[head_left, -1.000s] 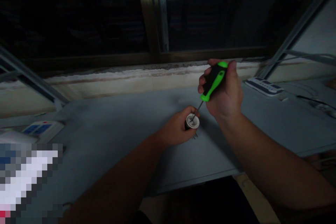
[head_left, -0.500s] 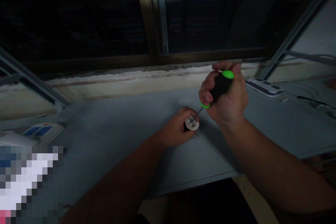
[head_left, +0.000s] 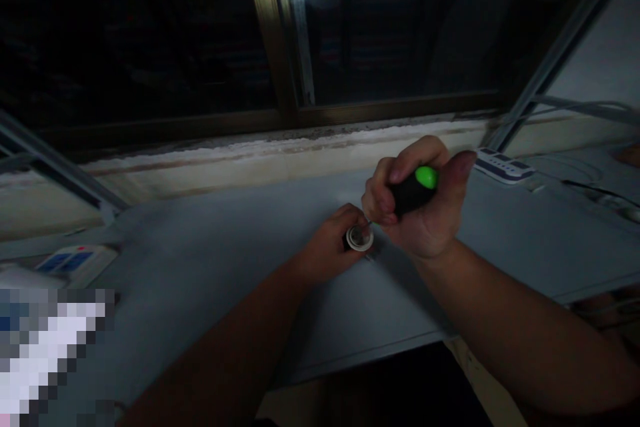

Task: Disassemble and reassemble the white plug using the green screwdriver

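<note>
My left hand (head_left: pixel 326 248) is closed around a small round fitting (head_left: pixel 359 239) with a white rim and a dark side, its open hollow end facing up. Thin prong-like metal bits show below it, blurred. A screwdriver (head_left: pixel 410 195), black-handled with a bright green end cap, is in the grip of my right hand (head_left: pixel 434 217). Its fingers wrap the handle and the thumb points up beside the cap. The thin shaft slants down left to the fitting's rim; fingers partly cover it, and I cannot make out its tip.
Beneath my hands is a grey-blue table (head_left: pixel 215 247). A white power strip (head_left: pixel 505 165) lies at the back right near cables (head_left: pixel 600 193). Another strip with blue panels (head_left: pixel 75 260) sits at left. Metal frame bars (head_left: pixel 535 67) and a dark window (head_left: pixel 400 33) stand behind.
My right hand and the screwdriver have come down and left, closer to the fitting. Its thumb has swung outward from the handle. The left hand keeps its hold.
</note>
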`<action>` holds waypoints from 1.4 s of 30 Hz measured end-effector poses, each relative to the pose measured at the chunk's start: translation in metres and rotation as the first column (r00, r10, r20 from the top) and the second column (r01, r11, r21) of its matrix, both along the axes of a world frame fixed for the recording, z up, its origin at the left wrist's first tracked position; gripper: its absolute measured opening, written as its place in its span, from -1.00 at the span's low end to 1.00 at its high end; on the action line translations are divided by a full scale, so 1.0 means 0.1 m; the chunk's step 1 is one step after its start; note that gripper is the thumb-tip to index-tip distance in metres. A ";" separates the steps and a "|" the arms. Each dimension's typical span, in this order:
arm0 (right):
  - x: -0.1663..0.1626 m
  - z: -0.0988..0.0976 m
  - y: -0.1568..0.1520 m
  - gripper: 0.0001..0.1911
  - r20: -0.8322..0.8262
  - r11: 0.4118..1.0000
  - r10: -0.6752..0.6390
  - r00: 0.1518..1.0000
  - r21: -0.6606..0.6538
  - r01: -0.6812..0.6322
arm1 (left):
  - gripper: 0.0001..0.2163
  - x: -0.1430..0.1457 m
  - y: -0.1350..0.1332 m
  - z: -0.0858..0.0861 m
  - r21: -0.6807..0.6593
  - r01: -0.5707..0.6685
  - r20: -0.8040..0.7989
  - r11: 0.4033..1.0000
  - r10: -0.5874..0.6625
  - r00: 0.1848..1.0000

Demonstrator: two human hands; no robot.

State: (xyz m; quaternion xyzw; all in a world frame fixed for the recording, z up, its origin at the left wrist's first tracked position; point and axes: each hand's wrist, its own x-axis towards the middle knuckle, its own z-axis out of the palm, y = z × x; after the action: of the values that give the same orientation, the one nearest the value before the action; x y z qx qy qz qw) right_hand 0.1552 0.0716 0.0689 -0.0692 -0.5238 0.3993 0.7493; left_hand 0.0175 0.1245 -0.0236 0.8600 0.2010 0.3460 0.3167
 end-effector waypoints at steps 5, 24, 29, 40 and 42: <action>0.02 -0.07 0.01 -0.54 0.070 0.995 0.096 0.993 0.025 -0.098 | -0.84 0.00 -0.01 0.06 -0.042 0.016 -0.053 0.999 -0.018 0.998; 0.02 -0.24 0.01 -0.54 0.164 0.988 0.102 0.981 0.096 -0.118 | -0.85 -0.01 -0.04 0.07 -0.042 0.004 -0.061 0.999 -0.007 0.998; 0.02 -0.26 0.03 -0.57 0.190 0.981 0.081 0.978 0.157 -0.112 | -0.81 0.00 -0.07 0.04 -0.039 -0.001 -0.006 0.999 0.001 1.000; -0.01 -0.31 0.07 -0.61 0.174 0.978 0.122 0.977 0.147 -0.148 | -0.84 -0.02 -0.07 0.03 -0.076 0.041 -0.030 0.996 -0.044 0.999; -0.01 -0.32 0.06 -0.62 0.200 0.977 0.098 0.975 0.166 -0.132 | -0.85 -0.01 -0.08 0.03 -0.081 0.042 -0.032 0.996 -0.045 0.998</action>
State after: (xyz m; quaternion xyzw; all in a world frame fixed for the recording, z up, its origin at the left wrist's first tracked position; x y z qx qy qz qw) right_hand 0.1543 0.0776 0.0370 -0.0093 -0.6298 0.3852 0.6744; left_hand 0.0167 0.1169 -0.0206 0.8563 0.2013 0.3162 0.3553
